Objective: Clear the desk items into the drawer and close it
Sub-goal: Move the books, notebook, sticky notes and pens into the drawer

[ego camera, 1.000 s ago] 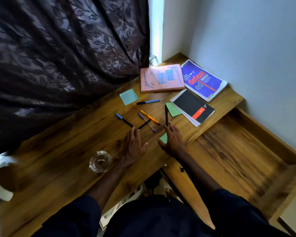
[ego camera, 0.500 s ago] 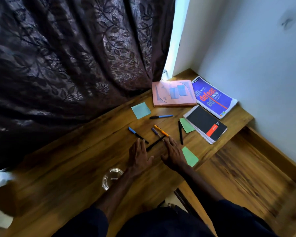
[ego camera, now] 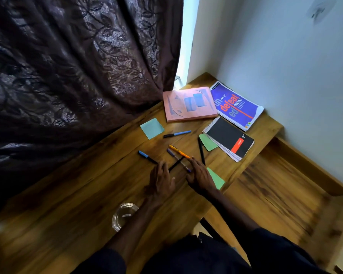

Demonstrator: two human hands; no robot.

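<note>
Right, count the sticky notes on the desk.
3: a blue sticky note beside the pink book, a green one under the black notebook, another green one under the right hand.

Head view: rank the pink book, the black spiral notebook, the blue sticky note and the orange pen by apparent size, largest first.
1. pink book
2. black spiral notebook, somewhat smaller, though it lies at an angle
3. blue sticky note
4. orange pen, thinnest by far

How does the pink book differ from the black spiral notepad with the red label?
The pink book is pale and bound, with blue shapes on its cover; the black spiral notepad is dark with a red label and wire coils. The book lies beside the curtain, the notepad toward the desk's right edge. Both lie flat and closed.
</note>
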